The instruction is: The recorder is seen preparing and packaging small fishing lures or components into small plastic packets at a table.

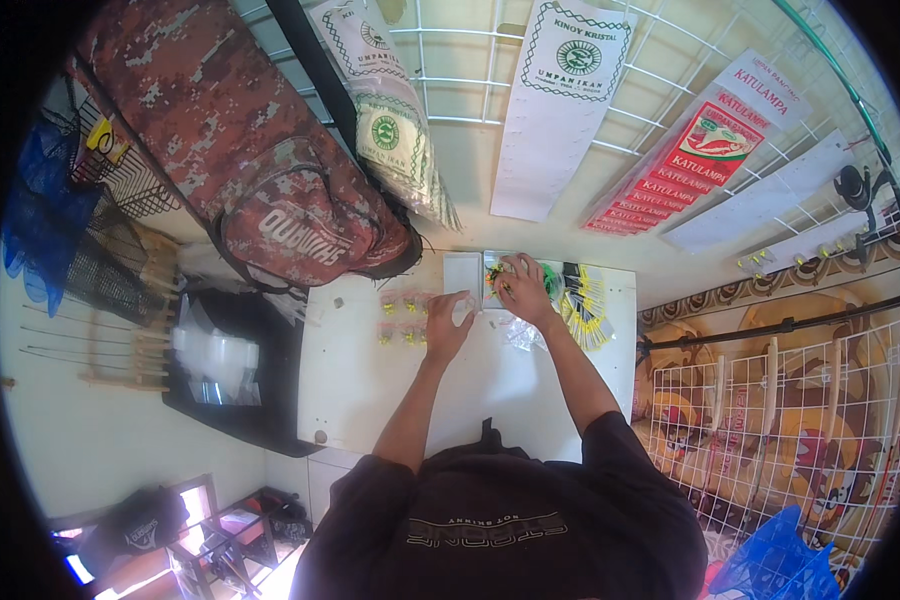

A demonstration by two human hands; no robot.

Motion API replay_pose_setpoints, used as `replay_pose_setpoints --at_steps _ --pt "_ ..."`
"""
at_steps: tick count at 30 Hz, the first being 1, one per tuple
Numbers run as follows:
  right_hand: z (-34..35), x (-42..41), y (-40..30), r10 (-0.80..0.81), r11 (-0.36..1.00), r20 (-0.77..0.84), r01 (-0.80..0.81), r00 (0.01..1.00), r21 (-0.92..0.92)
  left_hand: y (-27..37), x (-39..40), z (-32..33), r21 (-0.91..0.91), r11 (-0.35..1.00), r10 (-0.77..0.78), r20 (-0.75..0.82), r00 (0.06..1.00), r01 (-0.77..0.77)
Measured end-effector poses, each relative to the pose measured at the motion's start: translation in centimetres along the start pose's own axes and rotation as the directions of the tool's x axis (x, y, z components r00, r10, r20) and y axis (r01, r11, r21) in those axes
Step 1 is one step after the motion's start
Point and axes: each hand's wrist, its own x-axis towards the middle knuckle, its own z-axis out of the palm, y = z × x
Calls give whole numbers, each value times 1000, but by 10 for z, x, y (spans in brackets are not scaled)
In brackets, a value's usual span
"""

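My left hand (448, 324) is raised over the white table (487, 397), with what looks like a small clear plastic bag (466, 303) between thumb and fingers. My right hand (523, 289) reaches into a white open box (489, 301). Its fingertips are at small multicoloured pieces (493, 274), too small to identify; whether they pinch one is hidden. Green items (549, 277) lie beside that hand. Left of my left hand, several small clear packets (401, 319) with yellow-green contents rest in rows. Loose clear plastic bags (525, 334) lie below my right wrist.
Yellow-and-black packaged strips (586, 307) fan out at the table's right. The box's white lid or second half (462, 273) lies alongside it. A camouflage Shimano bag (292, 172) overhangs the back left. A black surface (270, 360) holds plastic sleeves (217, 352). Bait packs (682, 161) hang from a wire grid (450, 52).
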Motion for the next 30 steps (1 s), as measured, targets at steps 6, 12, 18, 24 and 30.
replay_pose_setpoints --at_steps 6,12,18,24,30 --pt "-16 5 -10 174 957 -64 -154 983 246 8 -1 0 -9 999 37 -15 999 -37" --pt "-27 2 -19 125 967 -44 -112 991 229 13 -4 1 -37 999 27 2 1000 -26" --pt "-41 2 -40 40 963 -11 -35 999 267 20 -7 -3 -36 998 45 -10 999 -45" --pt "-54 4 -53 -100 968 -21 102 995 229 29 -8 -9 -43 996 75 -70 995 -78" --pt "-64 6 -68 -179 975 10 176 984 134 40 -7 -18 -15 996 84 -73 994 -85"
